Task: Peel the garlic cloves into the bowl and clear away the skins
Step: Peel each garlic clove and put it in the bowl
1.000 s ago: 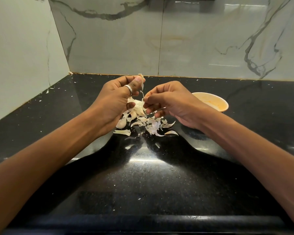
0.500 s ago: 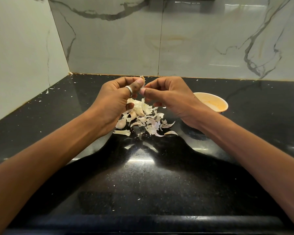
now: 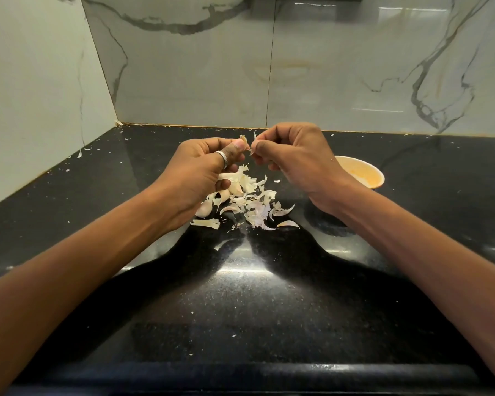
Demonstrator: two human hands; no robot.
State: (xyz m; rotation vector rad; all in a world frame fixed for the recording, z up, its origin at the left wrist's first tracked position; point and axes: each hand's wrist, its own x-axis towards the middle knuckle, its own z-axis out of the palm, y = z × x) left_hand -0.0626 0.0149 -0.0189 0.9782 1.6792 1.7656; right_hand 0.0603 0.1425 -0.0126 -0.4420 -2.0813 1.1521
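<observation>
My left hand (image 3: pixel 203 170), a ring on its thumb, pinches a garlic clove (image 3: pixel 243 137) whose tip shows above the thumb. Close to its right, my right hand (image 3: pixel 293 158) pinches a thin strip of garlic skin (image 3: pixel 253 138) between thumb and forefinger. Both hands are held above a pile of loose skins (image 3: pixel 255 202) on the black counter. Unpeeled cloves (image 3: pixel 205 208) lie at the pile's left edge, partly under my left hand. A pale orange bowl (image 3: pixel 363 175) stands right of my right hand, which hides its left part.
The black stone counter (image 3: pixel 240 295) runs to marble walls at the back and left. Small skin flecks are scattered along the back and left edges. The counter's rounded front lip (image 3: pixel 240 372) is nearest me.
My right hand rose from the pile to the clove held by my left hand and now pinches a strip of skin there. My left hand has barely moved.
</observation>
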